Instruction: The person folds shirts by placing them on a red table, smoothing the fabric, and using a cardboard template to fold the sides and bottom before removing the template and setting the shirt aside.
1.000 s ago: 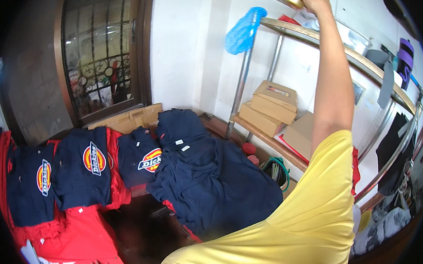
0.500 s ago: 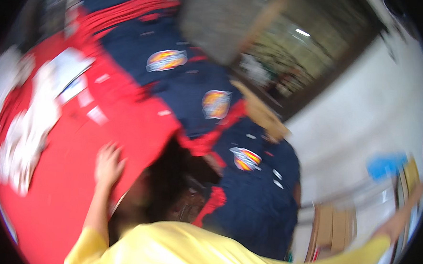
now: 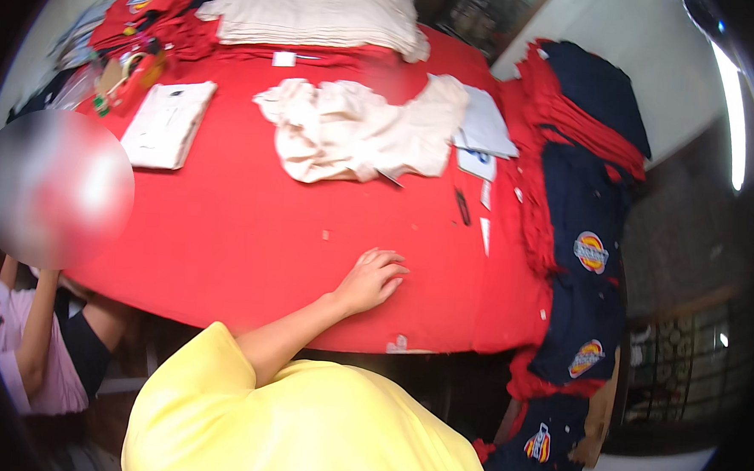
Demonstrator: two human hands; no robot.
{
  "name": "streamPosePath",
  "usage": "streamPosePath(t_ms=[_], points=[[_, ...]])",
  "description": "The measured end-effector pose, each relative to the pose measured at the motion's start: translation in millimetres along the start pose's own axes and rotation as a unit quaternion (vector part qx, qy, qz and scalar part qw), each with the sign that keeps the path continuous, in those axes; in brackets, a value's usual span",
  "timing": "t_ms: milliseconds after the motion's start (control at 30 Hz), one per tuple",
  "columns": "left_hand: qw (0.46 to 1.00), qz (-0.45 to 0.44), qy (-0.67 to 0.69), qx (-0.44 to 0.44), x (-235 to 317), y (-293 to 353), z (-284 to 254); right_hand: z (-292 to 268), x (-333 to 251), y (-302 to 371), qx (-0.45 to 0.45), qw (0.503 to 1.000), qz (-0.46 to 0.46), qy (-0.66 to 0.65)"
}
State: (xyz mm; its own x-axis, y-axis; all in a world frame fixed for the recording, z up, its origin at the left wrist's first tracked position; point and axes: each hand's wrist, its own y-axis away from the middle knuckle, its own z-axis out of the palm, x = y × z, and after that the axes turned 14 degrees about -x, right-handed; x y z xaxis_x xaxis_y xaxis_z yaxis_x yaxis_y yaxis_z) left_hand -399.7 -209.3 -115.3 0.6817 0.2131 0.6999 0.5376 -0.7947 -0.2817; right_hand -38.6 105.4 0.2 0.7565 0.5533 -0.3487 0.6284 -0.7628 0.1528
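On the red-covered table (image 3: 223,253), close to its near edge, rests my left hand (image 3: 373,281). Its fingers are loosely bent with nothing in them. A crumpled cream garment (image 3: 365,132) lies beyond it. To the hand's right sit a small dark tool (image 3: 463,207), possibly a cutter, and narrow white paper strips (image 3: 484,234). Folded white and pale-blue sheets (image 3: 485,126) are just past them. My right hand is out of the picture.
Navy and red printed shirts (image 3: 586,238) are stacked along the right side. Far back lies a cream garment pile (image 3: 316,15); a folded white garment (image 3: 169,126) is at left. Another person in a pink shirt (image 3: 35,337) sits at the left edge.
My view has swung left, bringing the far table and the other person into sight. My right arm, stretched out to the right before, has left the picture. My left hand stays on the table.
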Motion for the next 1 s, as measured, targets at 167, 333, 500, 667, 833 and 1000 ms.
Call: streamPosePath(t_ms=[167,333,500,667,833,1000], points=[[0.985,-0.113,-0.056,0.117,-54.2,25.3,-60.6,-5.1,-84.0,-106.1,-0.019,0.987,-0.156,-0.019],[0.914,-0.134,-0.248,0.293,-111.9,-13.6,-122.9,88.7,-249.3,-232.3,-0.081,0.918,-0.372,-0.109],[0.917,-0.224,-0.252,0.212,-120.4,-21.3,-153.5,197.6,-394.7,-270.9,0.053,0.888,-0.457,-0.016],[0.931,-0.138,0.144,0.305,-27.7,8.0,-194.1,202.1,-420.5,-334.4,-0.259,0.826,-0.451,-0.215],[0.880,-0.338,0.086,0.324,31.1,115.9,-192.1,155.6,-431.2,-234.0,-0.211,0.712,-0.583,-0.330],[0.850,-0.426,-0.198,0.239,18.2,100.2,-149.7,150.6,-331.0,-281.4,-0.013,0.927,-0.366,0.083]])
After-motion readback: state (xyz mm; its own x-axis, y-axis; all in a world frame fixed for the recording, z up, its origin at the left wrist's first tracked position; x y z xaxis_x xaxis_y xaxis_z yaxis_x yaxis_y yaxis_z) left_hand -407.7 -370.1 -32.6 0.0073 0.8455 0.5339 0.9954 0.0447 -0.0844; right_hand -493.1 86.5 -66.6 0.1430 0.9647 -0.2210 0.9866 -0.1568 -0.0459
